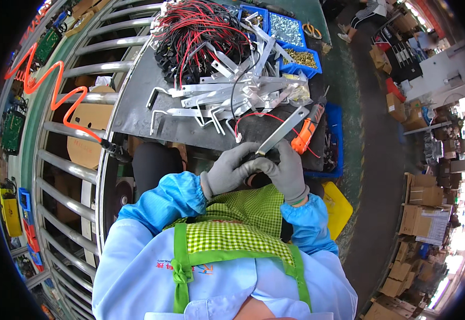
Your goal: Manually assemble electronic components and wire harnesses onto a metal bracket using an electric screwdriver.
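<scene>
In front of my apron, both grey-gloved hands come together at the near end of a flat silver metal bracket (pixel 283 129). My left hand (pixel 228 170) is closed, its fingertips at the bracket's lower end. My right hand (pixel 287 173) is closed round the same end from the other side, thumb toward the left hand. The bracket points up and right, past the table's near edge. Whatever else lies between the fingers is hidden. Just right of the bracket lies an orange power screwdriver (pixel 308 129). A thin red wire (pixel 267 114) with a white connector runs behind the bracket.
Silver brackets (pixel 211 98) pile up on the dark table (pixel 131 114), below a heap of red and black wires (pixel 200 32). Blue bins of screws (pixel 301 61) stand at the far right. A roller conveyor (pixel 70 168) and a coiled orange air hose (pixel 59 80) are left; a yellow stool (pixel 337 208) is right.
</scene>
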